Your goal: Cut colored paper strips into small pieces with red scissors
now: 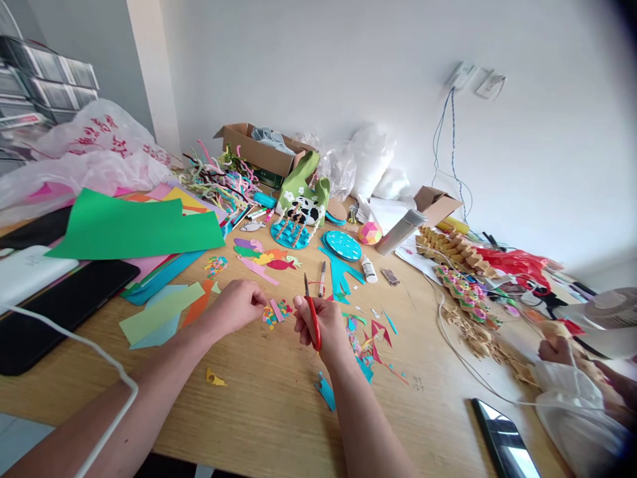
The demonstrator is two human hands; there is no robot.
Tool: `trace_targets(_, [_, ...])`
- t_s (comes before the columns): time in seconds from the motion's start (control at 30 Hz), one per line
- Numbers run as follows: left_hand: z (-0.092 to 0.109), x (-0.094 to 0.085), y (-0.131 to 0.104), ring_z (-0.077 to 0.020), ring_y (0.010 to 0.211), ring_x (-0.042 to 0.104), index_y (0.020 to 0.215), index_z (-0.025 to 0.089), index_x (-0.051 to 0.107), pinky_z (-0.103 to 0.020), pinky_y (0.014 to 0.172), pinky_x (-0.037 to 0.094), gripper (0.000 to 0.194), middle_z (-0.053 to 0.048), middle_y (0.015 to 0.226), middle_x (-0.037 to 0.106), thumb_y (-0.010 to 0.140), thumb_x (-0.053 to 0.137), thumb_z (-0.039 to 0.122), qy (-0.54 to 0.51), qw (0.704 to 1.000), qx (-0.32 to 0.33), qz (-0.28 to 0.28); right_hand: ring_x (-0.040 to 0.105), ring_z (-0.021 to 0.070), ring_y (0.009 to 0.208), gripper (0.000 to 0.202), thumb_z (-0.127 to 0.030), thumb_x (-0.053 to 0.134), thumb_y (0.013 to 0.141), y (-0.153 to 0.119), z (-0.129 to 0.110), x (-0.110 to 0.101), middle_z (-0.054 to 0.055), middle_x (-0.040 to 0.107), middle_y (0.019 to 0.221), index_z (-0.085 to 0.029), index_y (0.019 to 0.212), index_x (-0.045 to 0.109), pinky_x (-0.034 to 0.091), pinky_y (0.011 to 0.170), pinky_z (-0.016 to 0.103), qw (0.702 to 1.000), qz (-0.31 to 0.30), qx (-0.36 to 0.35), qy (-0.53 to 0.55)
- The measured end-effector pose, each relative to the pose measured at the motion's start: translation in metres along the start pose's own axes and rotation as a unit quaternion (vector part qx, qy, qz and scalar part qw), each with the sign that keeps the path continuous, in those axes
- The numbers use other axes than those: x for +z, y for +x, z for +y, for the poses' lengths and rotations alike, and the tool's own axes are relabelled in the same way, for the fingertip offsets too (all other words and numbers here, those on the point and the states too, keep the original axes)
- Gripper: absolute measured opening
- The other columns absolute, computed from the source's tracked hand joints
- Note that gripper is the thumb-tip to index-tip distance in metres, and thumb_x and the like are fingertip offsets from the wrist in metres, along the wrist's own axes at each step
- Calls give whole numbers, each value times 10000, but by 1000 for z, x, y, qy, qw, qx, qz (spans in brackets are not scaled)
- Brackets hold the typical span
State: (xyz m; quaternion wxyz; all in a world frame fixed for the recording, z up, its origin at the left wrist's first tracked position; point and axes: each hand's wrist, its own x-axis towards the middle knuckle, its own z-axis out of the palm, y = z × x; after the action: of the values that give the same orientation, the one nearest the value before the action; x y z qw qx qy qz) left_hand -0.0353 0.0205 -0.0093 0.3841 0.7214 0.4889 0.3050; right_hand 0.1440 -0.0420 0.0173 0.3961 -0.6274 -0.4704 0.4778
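Note:
My right hand [326,328] is wrapped around a pair of scissors [314,322] with red handles, their dark blades pointing up and away from me. To its left, my left hand [242,305] has its fingers curled together; whatever they may hold is hidden. Just beyond those fingertips lies a small pile of coloured paper dots [286,309] with a pink paper strip [277,310] on it. Paper fish [283,264] in several colours lie farther back. Cut scraps [365,366] in blue, red and green are scattered right of my right hand.
Green paper [134,229] and other sheets cover the left side, near a black phone-like slab [60,318]. Round blue pieces [342,245], a glue bottle [369,269] and a grey flask [401,231] stand behind. A phone [505,438] and another person's hand [555,350] are at right.

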Motion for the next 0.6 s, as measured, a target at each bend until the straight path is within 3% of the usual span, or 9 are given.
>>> trace_targets(0.1, [-1,-1,1,-212,634,623,620,194,726,-285,598,401,96,-62,668,715,601,632,190,-1,1000,-23,-2,467,77,301,459,-569,653,697,1,1,1,0,563,443,-164,565,483,291,292,164,1000,2,-2,14])
trace_targets(0.2, [2,-4,1,-233,716,655,685,179,729,-307,655,453,112,-68,710,727,597,678,226,-101,992,-70,-28,466,78,319,447,-567,666,688,1,1,2,10,581,477,-163,590,500,310,316,179,1000,16,-10,25])
trace_targets(0.4, [9,-4,-3,-179,705,653,710,140,670,-318,716,492,176,-63,740,713,570,763,193,-411,894,-148,-99,550,120,547,357,-450,755,629,1,6,11,14,610,608,-161,708,560,408,507,212,996,9,-91,-11])
trace_targets(0.6, [13,0,-4,-145,677,637,791,155,598,-257,609,465,316,-30,744,682,540,786,115,-472,859,-176,-89,509,112,578,310,-365,747,632,3,15,20,-17,578,652,-172,773,549,383,540,218,996,-27,-85,30])
